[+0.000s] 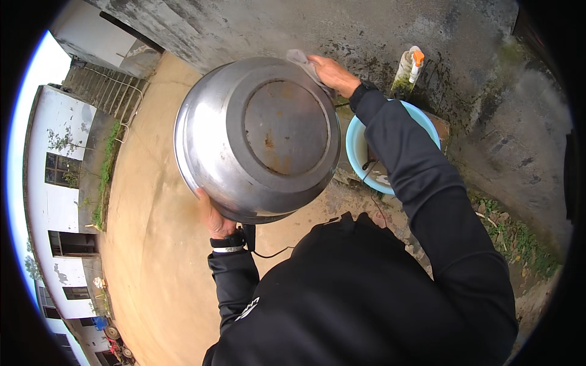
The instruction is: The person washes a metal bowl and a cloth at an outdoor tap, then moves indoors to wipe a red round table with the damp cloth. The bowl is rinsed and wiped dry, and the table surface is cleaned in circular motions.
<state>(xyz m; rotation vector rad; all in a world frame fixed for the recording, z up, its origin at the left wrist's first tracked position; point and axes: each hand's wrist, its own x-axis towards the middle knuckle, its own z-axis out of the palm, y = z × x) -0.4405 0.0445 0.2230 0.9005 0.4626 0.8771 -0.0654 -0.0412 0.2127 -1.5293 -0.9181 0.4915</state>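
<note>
A large round metal pot [210, 132] is held up before me, tilted so that its stained base with a raised ring faces me. My left hand [214, 216] grips its rim at the lower left; part of the fingers is hidden behind the metal. At the upper right of the pot, my right hand [333, 74] presses a greyish cloth [300, 58] against its side. The inside of the pot is turned away and cannot be seen. To the right, below my right forearm, stands a light blue plastic basin [355, 142] with a dark handle-like object in it.
A water tap with an orange handle [417, 58] sticks out by the stained concrete wall [320, 27] above the basin. A cable [274, 254] runs from my left wrist. Plants and rubble [512, 233] line the wall's foot. Across the concrete yard [155, 256] stand white buildings [64, 201].
</note>
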